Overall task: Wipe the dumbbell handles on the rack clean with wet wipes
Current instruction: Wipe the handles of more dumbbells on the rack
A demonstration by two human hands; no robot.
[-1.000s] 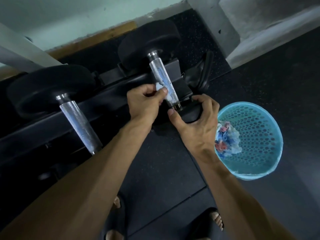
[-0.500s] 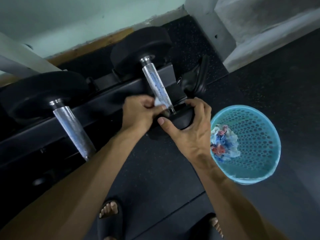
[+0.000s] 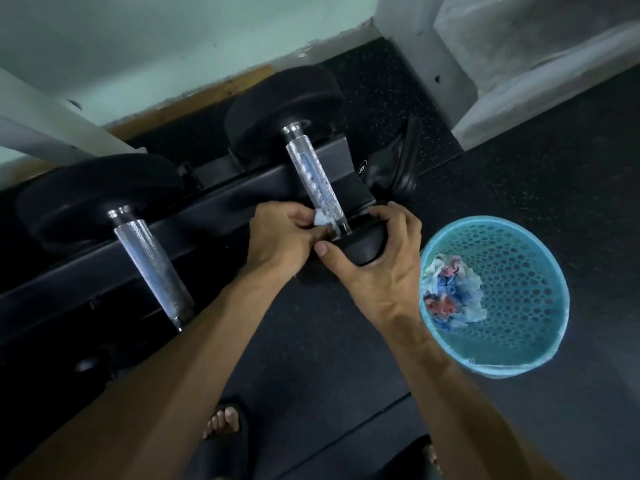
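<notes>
- Left hand (image 3: 280,237) is bunched up tight on a small white wet wipe (image 3: 320,221), pressing it against the near end of the knurled handle (image 3: 317,183) of the right-hand dumbbell, right where the steel meets the collar.
- Right hand (image 3: 384,258) is wrapped over the near black head (image 3: 363,245) of that dumbbell, fingers curled across the top and thumb underneath, steadying it on the rack (image 3: 221,202).
- Risk one, as I read it: the wipe is a tiny wad, so a hard stroke over that rough knurling could snag or shred it, or roll it out of the pinch.
- Risk two: the dumbbell sits tilted on the rail; if the steadying grip loosens while the other hand scrubs, the weight could rotate or creep toward the sandalled toes (image 3: 221,422) directly below.
- Room to move: beyond the pinch the handle runs bare all the way to the far head (image 3: 284,112), so a long stroke away from the body looks open.
- Toward the body the near head blocks travel almost at once.
- Out past the steadying hand, a blue perforated basket (image 3: 540,251) with crumpled used wipes (image 3: 450,294) sits near on the floor.
- Off the wiping hand's outer side, a second dumbbell handle (image 3: 152,268) lies well apart, untouched.
</notes>
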